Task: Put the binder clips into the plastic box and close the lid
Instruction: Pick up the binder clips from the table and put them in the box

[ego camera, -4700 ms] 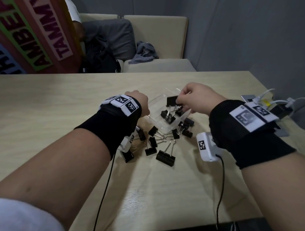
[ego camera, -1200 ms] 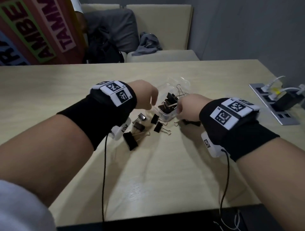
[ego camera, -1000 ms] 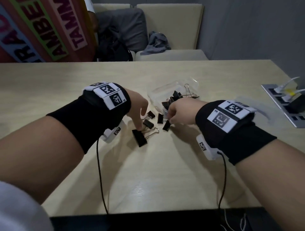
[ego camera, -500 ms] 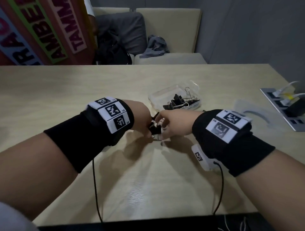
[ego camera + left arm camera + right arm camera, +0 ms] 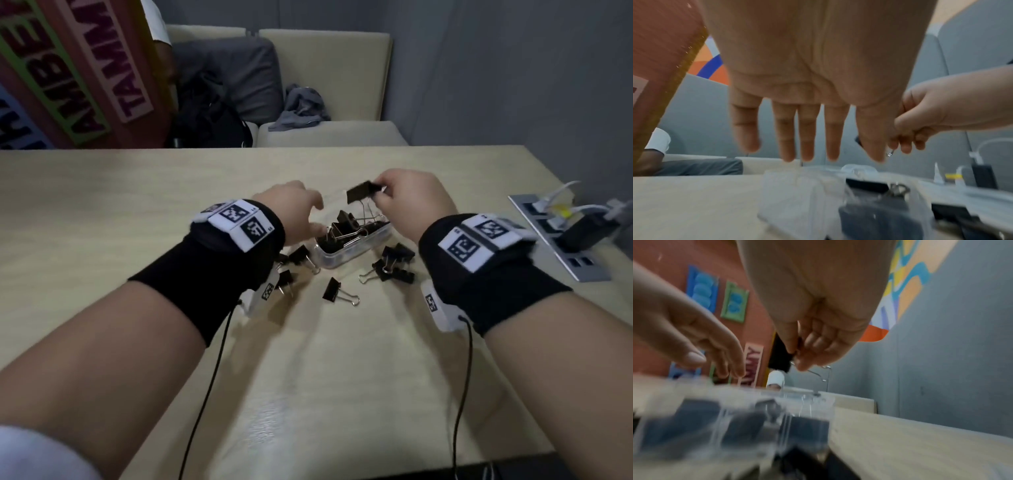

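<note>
The right hand [image 5: 412, 202] pinches a large black binder clip [image 5: 360, 196] by its wire handles, holding it in the air above the plastic box [image 5: 352, 247]; the clip's flat folded-metal body is matte black and its handles are thin bright wire loops. The box is a small rectangular tub of clear, slightly glossy plastic with rounded corners, standing on the pale wood-grain bench [image 5: 342, 377] and already heaped with black clips whose silver loops stick up above the rim. The left hand [image 5: 294, 212] hovers just left of the box with its fingers straight and spread, holding nothing. More loose clips [image 5: 334, 290] lie on the bench around the near side of the box, some to the left by the left wrist and a small cluster [image 5: 394, 265] to the right. The head view alone gives this layout, plus a grey power strip [image 5: 561, 240] with white plugs at the bench's right edge and a beige sofa [image 5: 329, 133] behind. The left wrist view shows the open palm and four extended fingers [image 5: 807, 129] from beneath, which the head view hides, with the box a blurred translucent block below. The right wrist view shows the thumb and fingertips [image 5: 803, 353] closed on the clip's wire, the black body beside them, and the box wall smeared by motion.
</note>
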